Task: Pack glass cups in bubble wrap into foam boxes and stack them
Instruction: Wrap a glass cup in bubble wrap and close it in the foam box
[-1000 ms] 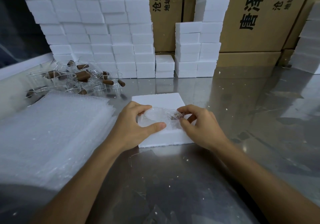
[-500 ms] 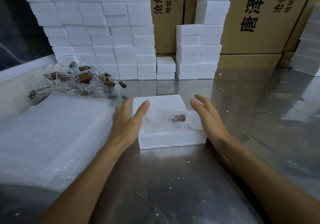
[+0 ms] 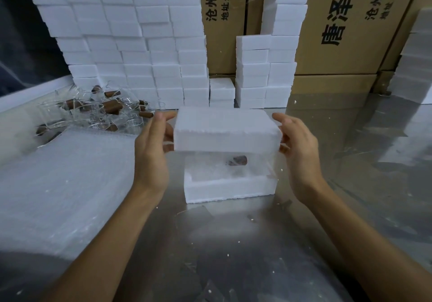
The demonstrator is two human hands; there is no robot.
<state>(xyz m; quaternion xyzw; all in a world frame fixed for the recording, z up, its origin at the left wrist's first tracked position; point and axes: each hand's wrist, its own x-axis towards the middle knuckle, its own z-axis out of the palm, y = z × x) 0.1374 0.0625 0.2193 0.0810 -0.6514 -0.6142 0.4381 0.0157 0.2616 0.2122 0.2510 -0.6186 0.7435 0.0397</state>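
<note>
A white foam lid (image 3: 224, 131) hangs level in the air just above the open foam box base (image 3: 229, 188) on the steel table. My left hand (image 3: 152, 154) grips the lid's left end and my right hand (image 3: 300, 154) grips its right end, thumbs on the upper edge and fingers under it. In the base's hollow lies a bubble-wrapped glass cup (image 3: 236, 161) with a brown handle, partly hidden by the lid.
A pile of loose glass cups with brown handles (image 3: 93, 112) lies at the back left. A stack of bubble wrap sheets (image 3: 58, 185) covers the left of the table. Stacked foam boxes (image 3: 140, 56) and cardboard cartons (image 3: 339, 21) line the back.
Both hands let go of the wrapped cup in the base, opened, then took the lid from behind the base and lifted it over the box.
</note>
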